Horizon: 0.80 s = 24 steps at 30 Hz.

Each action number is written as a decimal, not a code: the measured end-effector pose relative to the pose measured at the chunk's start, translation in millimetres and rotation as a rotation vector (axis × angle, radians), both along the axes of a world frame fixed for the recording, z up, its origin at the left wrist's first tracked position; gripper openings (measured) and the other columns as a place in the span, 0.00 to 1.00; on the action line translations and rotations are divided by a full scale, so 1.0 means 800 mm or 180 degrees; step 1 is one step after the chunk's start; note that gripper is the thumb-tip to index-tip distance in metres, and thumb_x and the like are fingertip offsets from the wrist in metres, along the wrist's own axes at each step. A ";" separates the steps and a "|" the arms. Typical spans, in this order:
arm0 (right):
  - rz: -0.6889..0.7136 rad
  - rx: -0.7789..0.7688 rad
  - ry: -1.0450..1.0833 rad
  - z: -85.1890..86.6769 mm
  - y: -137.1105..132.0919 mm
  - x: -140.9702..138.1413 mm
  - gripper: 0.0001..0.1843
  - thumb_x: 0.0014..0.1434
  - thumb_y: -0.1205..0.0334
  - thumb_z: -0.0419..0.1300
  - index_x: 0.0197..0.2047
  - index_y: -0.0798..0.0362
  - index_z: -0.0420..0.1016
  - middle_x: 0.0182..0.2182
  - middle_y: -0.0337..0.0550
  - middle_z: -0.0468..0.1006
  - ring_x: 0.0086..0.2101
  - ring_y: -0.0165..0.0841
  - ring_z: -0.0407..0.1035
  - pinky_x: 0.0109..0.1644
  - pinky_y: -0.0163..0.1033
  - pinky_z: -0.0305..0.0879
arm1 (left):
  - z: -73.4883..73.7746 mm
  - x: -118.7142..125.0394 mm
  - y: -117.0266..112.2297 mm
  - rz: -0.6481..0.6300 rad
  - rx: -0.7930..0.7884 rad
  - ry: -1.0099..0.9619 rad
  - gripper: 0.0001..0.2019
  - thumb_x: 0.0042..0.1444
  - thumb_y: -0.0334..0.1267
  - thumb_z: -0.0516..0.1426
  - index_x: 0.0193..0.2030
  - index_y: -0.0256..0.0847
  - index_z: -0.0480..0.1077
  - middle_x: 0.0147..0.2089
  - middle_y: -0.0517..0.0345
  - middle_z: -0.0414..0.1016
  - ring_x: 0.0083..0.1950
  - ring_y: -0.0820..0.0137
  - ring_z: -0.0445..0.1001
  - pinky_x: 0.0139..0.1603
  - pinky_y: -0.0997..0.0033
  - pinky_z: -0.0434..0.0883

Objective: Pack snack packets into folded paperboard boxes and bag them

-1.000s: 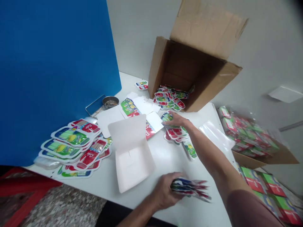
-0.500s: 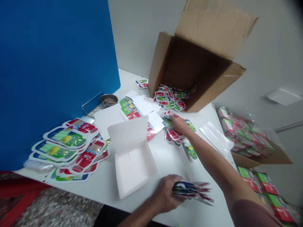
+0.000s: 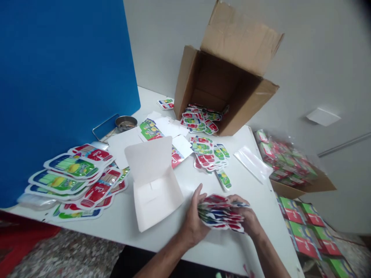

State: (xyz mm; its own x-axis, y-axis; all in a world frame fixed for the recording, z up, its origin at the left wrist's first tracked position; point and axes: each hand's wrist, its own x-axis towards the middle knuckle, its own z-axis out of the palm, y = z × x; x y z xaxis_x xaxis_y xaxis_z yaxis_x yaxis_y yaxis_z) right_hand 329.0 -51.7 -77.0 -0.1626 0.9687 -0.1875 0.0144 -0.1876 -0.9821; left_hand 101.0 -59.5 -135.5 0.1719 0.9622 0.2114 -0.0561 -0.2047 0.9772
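Between my two hands is a stack of bottle-shaped packets (image 3: 222, 216), red, green and blue with white edges, held on edge above the table. My left hand (image 3: 195, 216) grips its left end, thumb raised. Around the right end is my right hand (image 3: 249, 218), its fingers partly hidden by the packets. Just left of my hands stands an open white box (image 3: 158, 197), its lid up and nothing inside. Beyond the stack lies a loose pile of smaller cola and lemon packets (image 3: 210, 156), with one green packet (image 3: 223, 180) nearer me.
A tilted cardboard box (image 3: 226, 85) spills packets at the back. Larger packets (image 3: 78, 173) pile up at the left beside a blue panel (image 3: 66, 77). Flat printed cartons (image 3: 150, 129), a metal dish (image 3: 126, 122) and plastic bags (image 3: 253, 164) lie about. Packed boxes (image 3: 303, 235) sit beyond the right edge.
My right hand has come back from the loose pile to the stack in my left hand. Both hands now hold the stack. The view has shifted slightly to the right.
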 end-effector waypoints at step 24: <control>0.2367 0.0849 -0.4158 0.048 0.386 -0.124 0.71 0.41 0.30 0.75 0.79 0.48 0.49 0.76 0.58 0.50 0.73 0.60 0.45 0.74 0.62 0.47 | 0.028 -0.011 0.009 -0.0273 0.0340 0.0447 0.19 0.48 0.45 0.71 0.45 0.42 0.76 0.38 0.51 0.82 0.37 0.62 0.80 0.39 0.66 0.75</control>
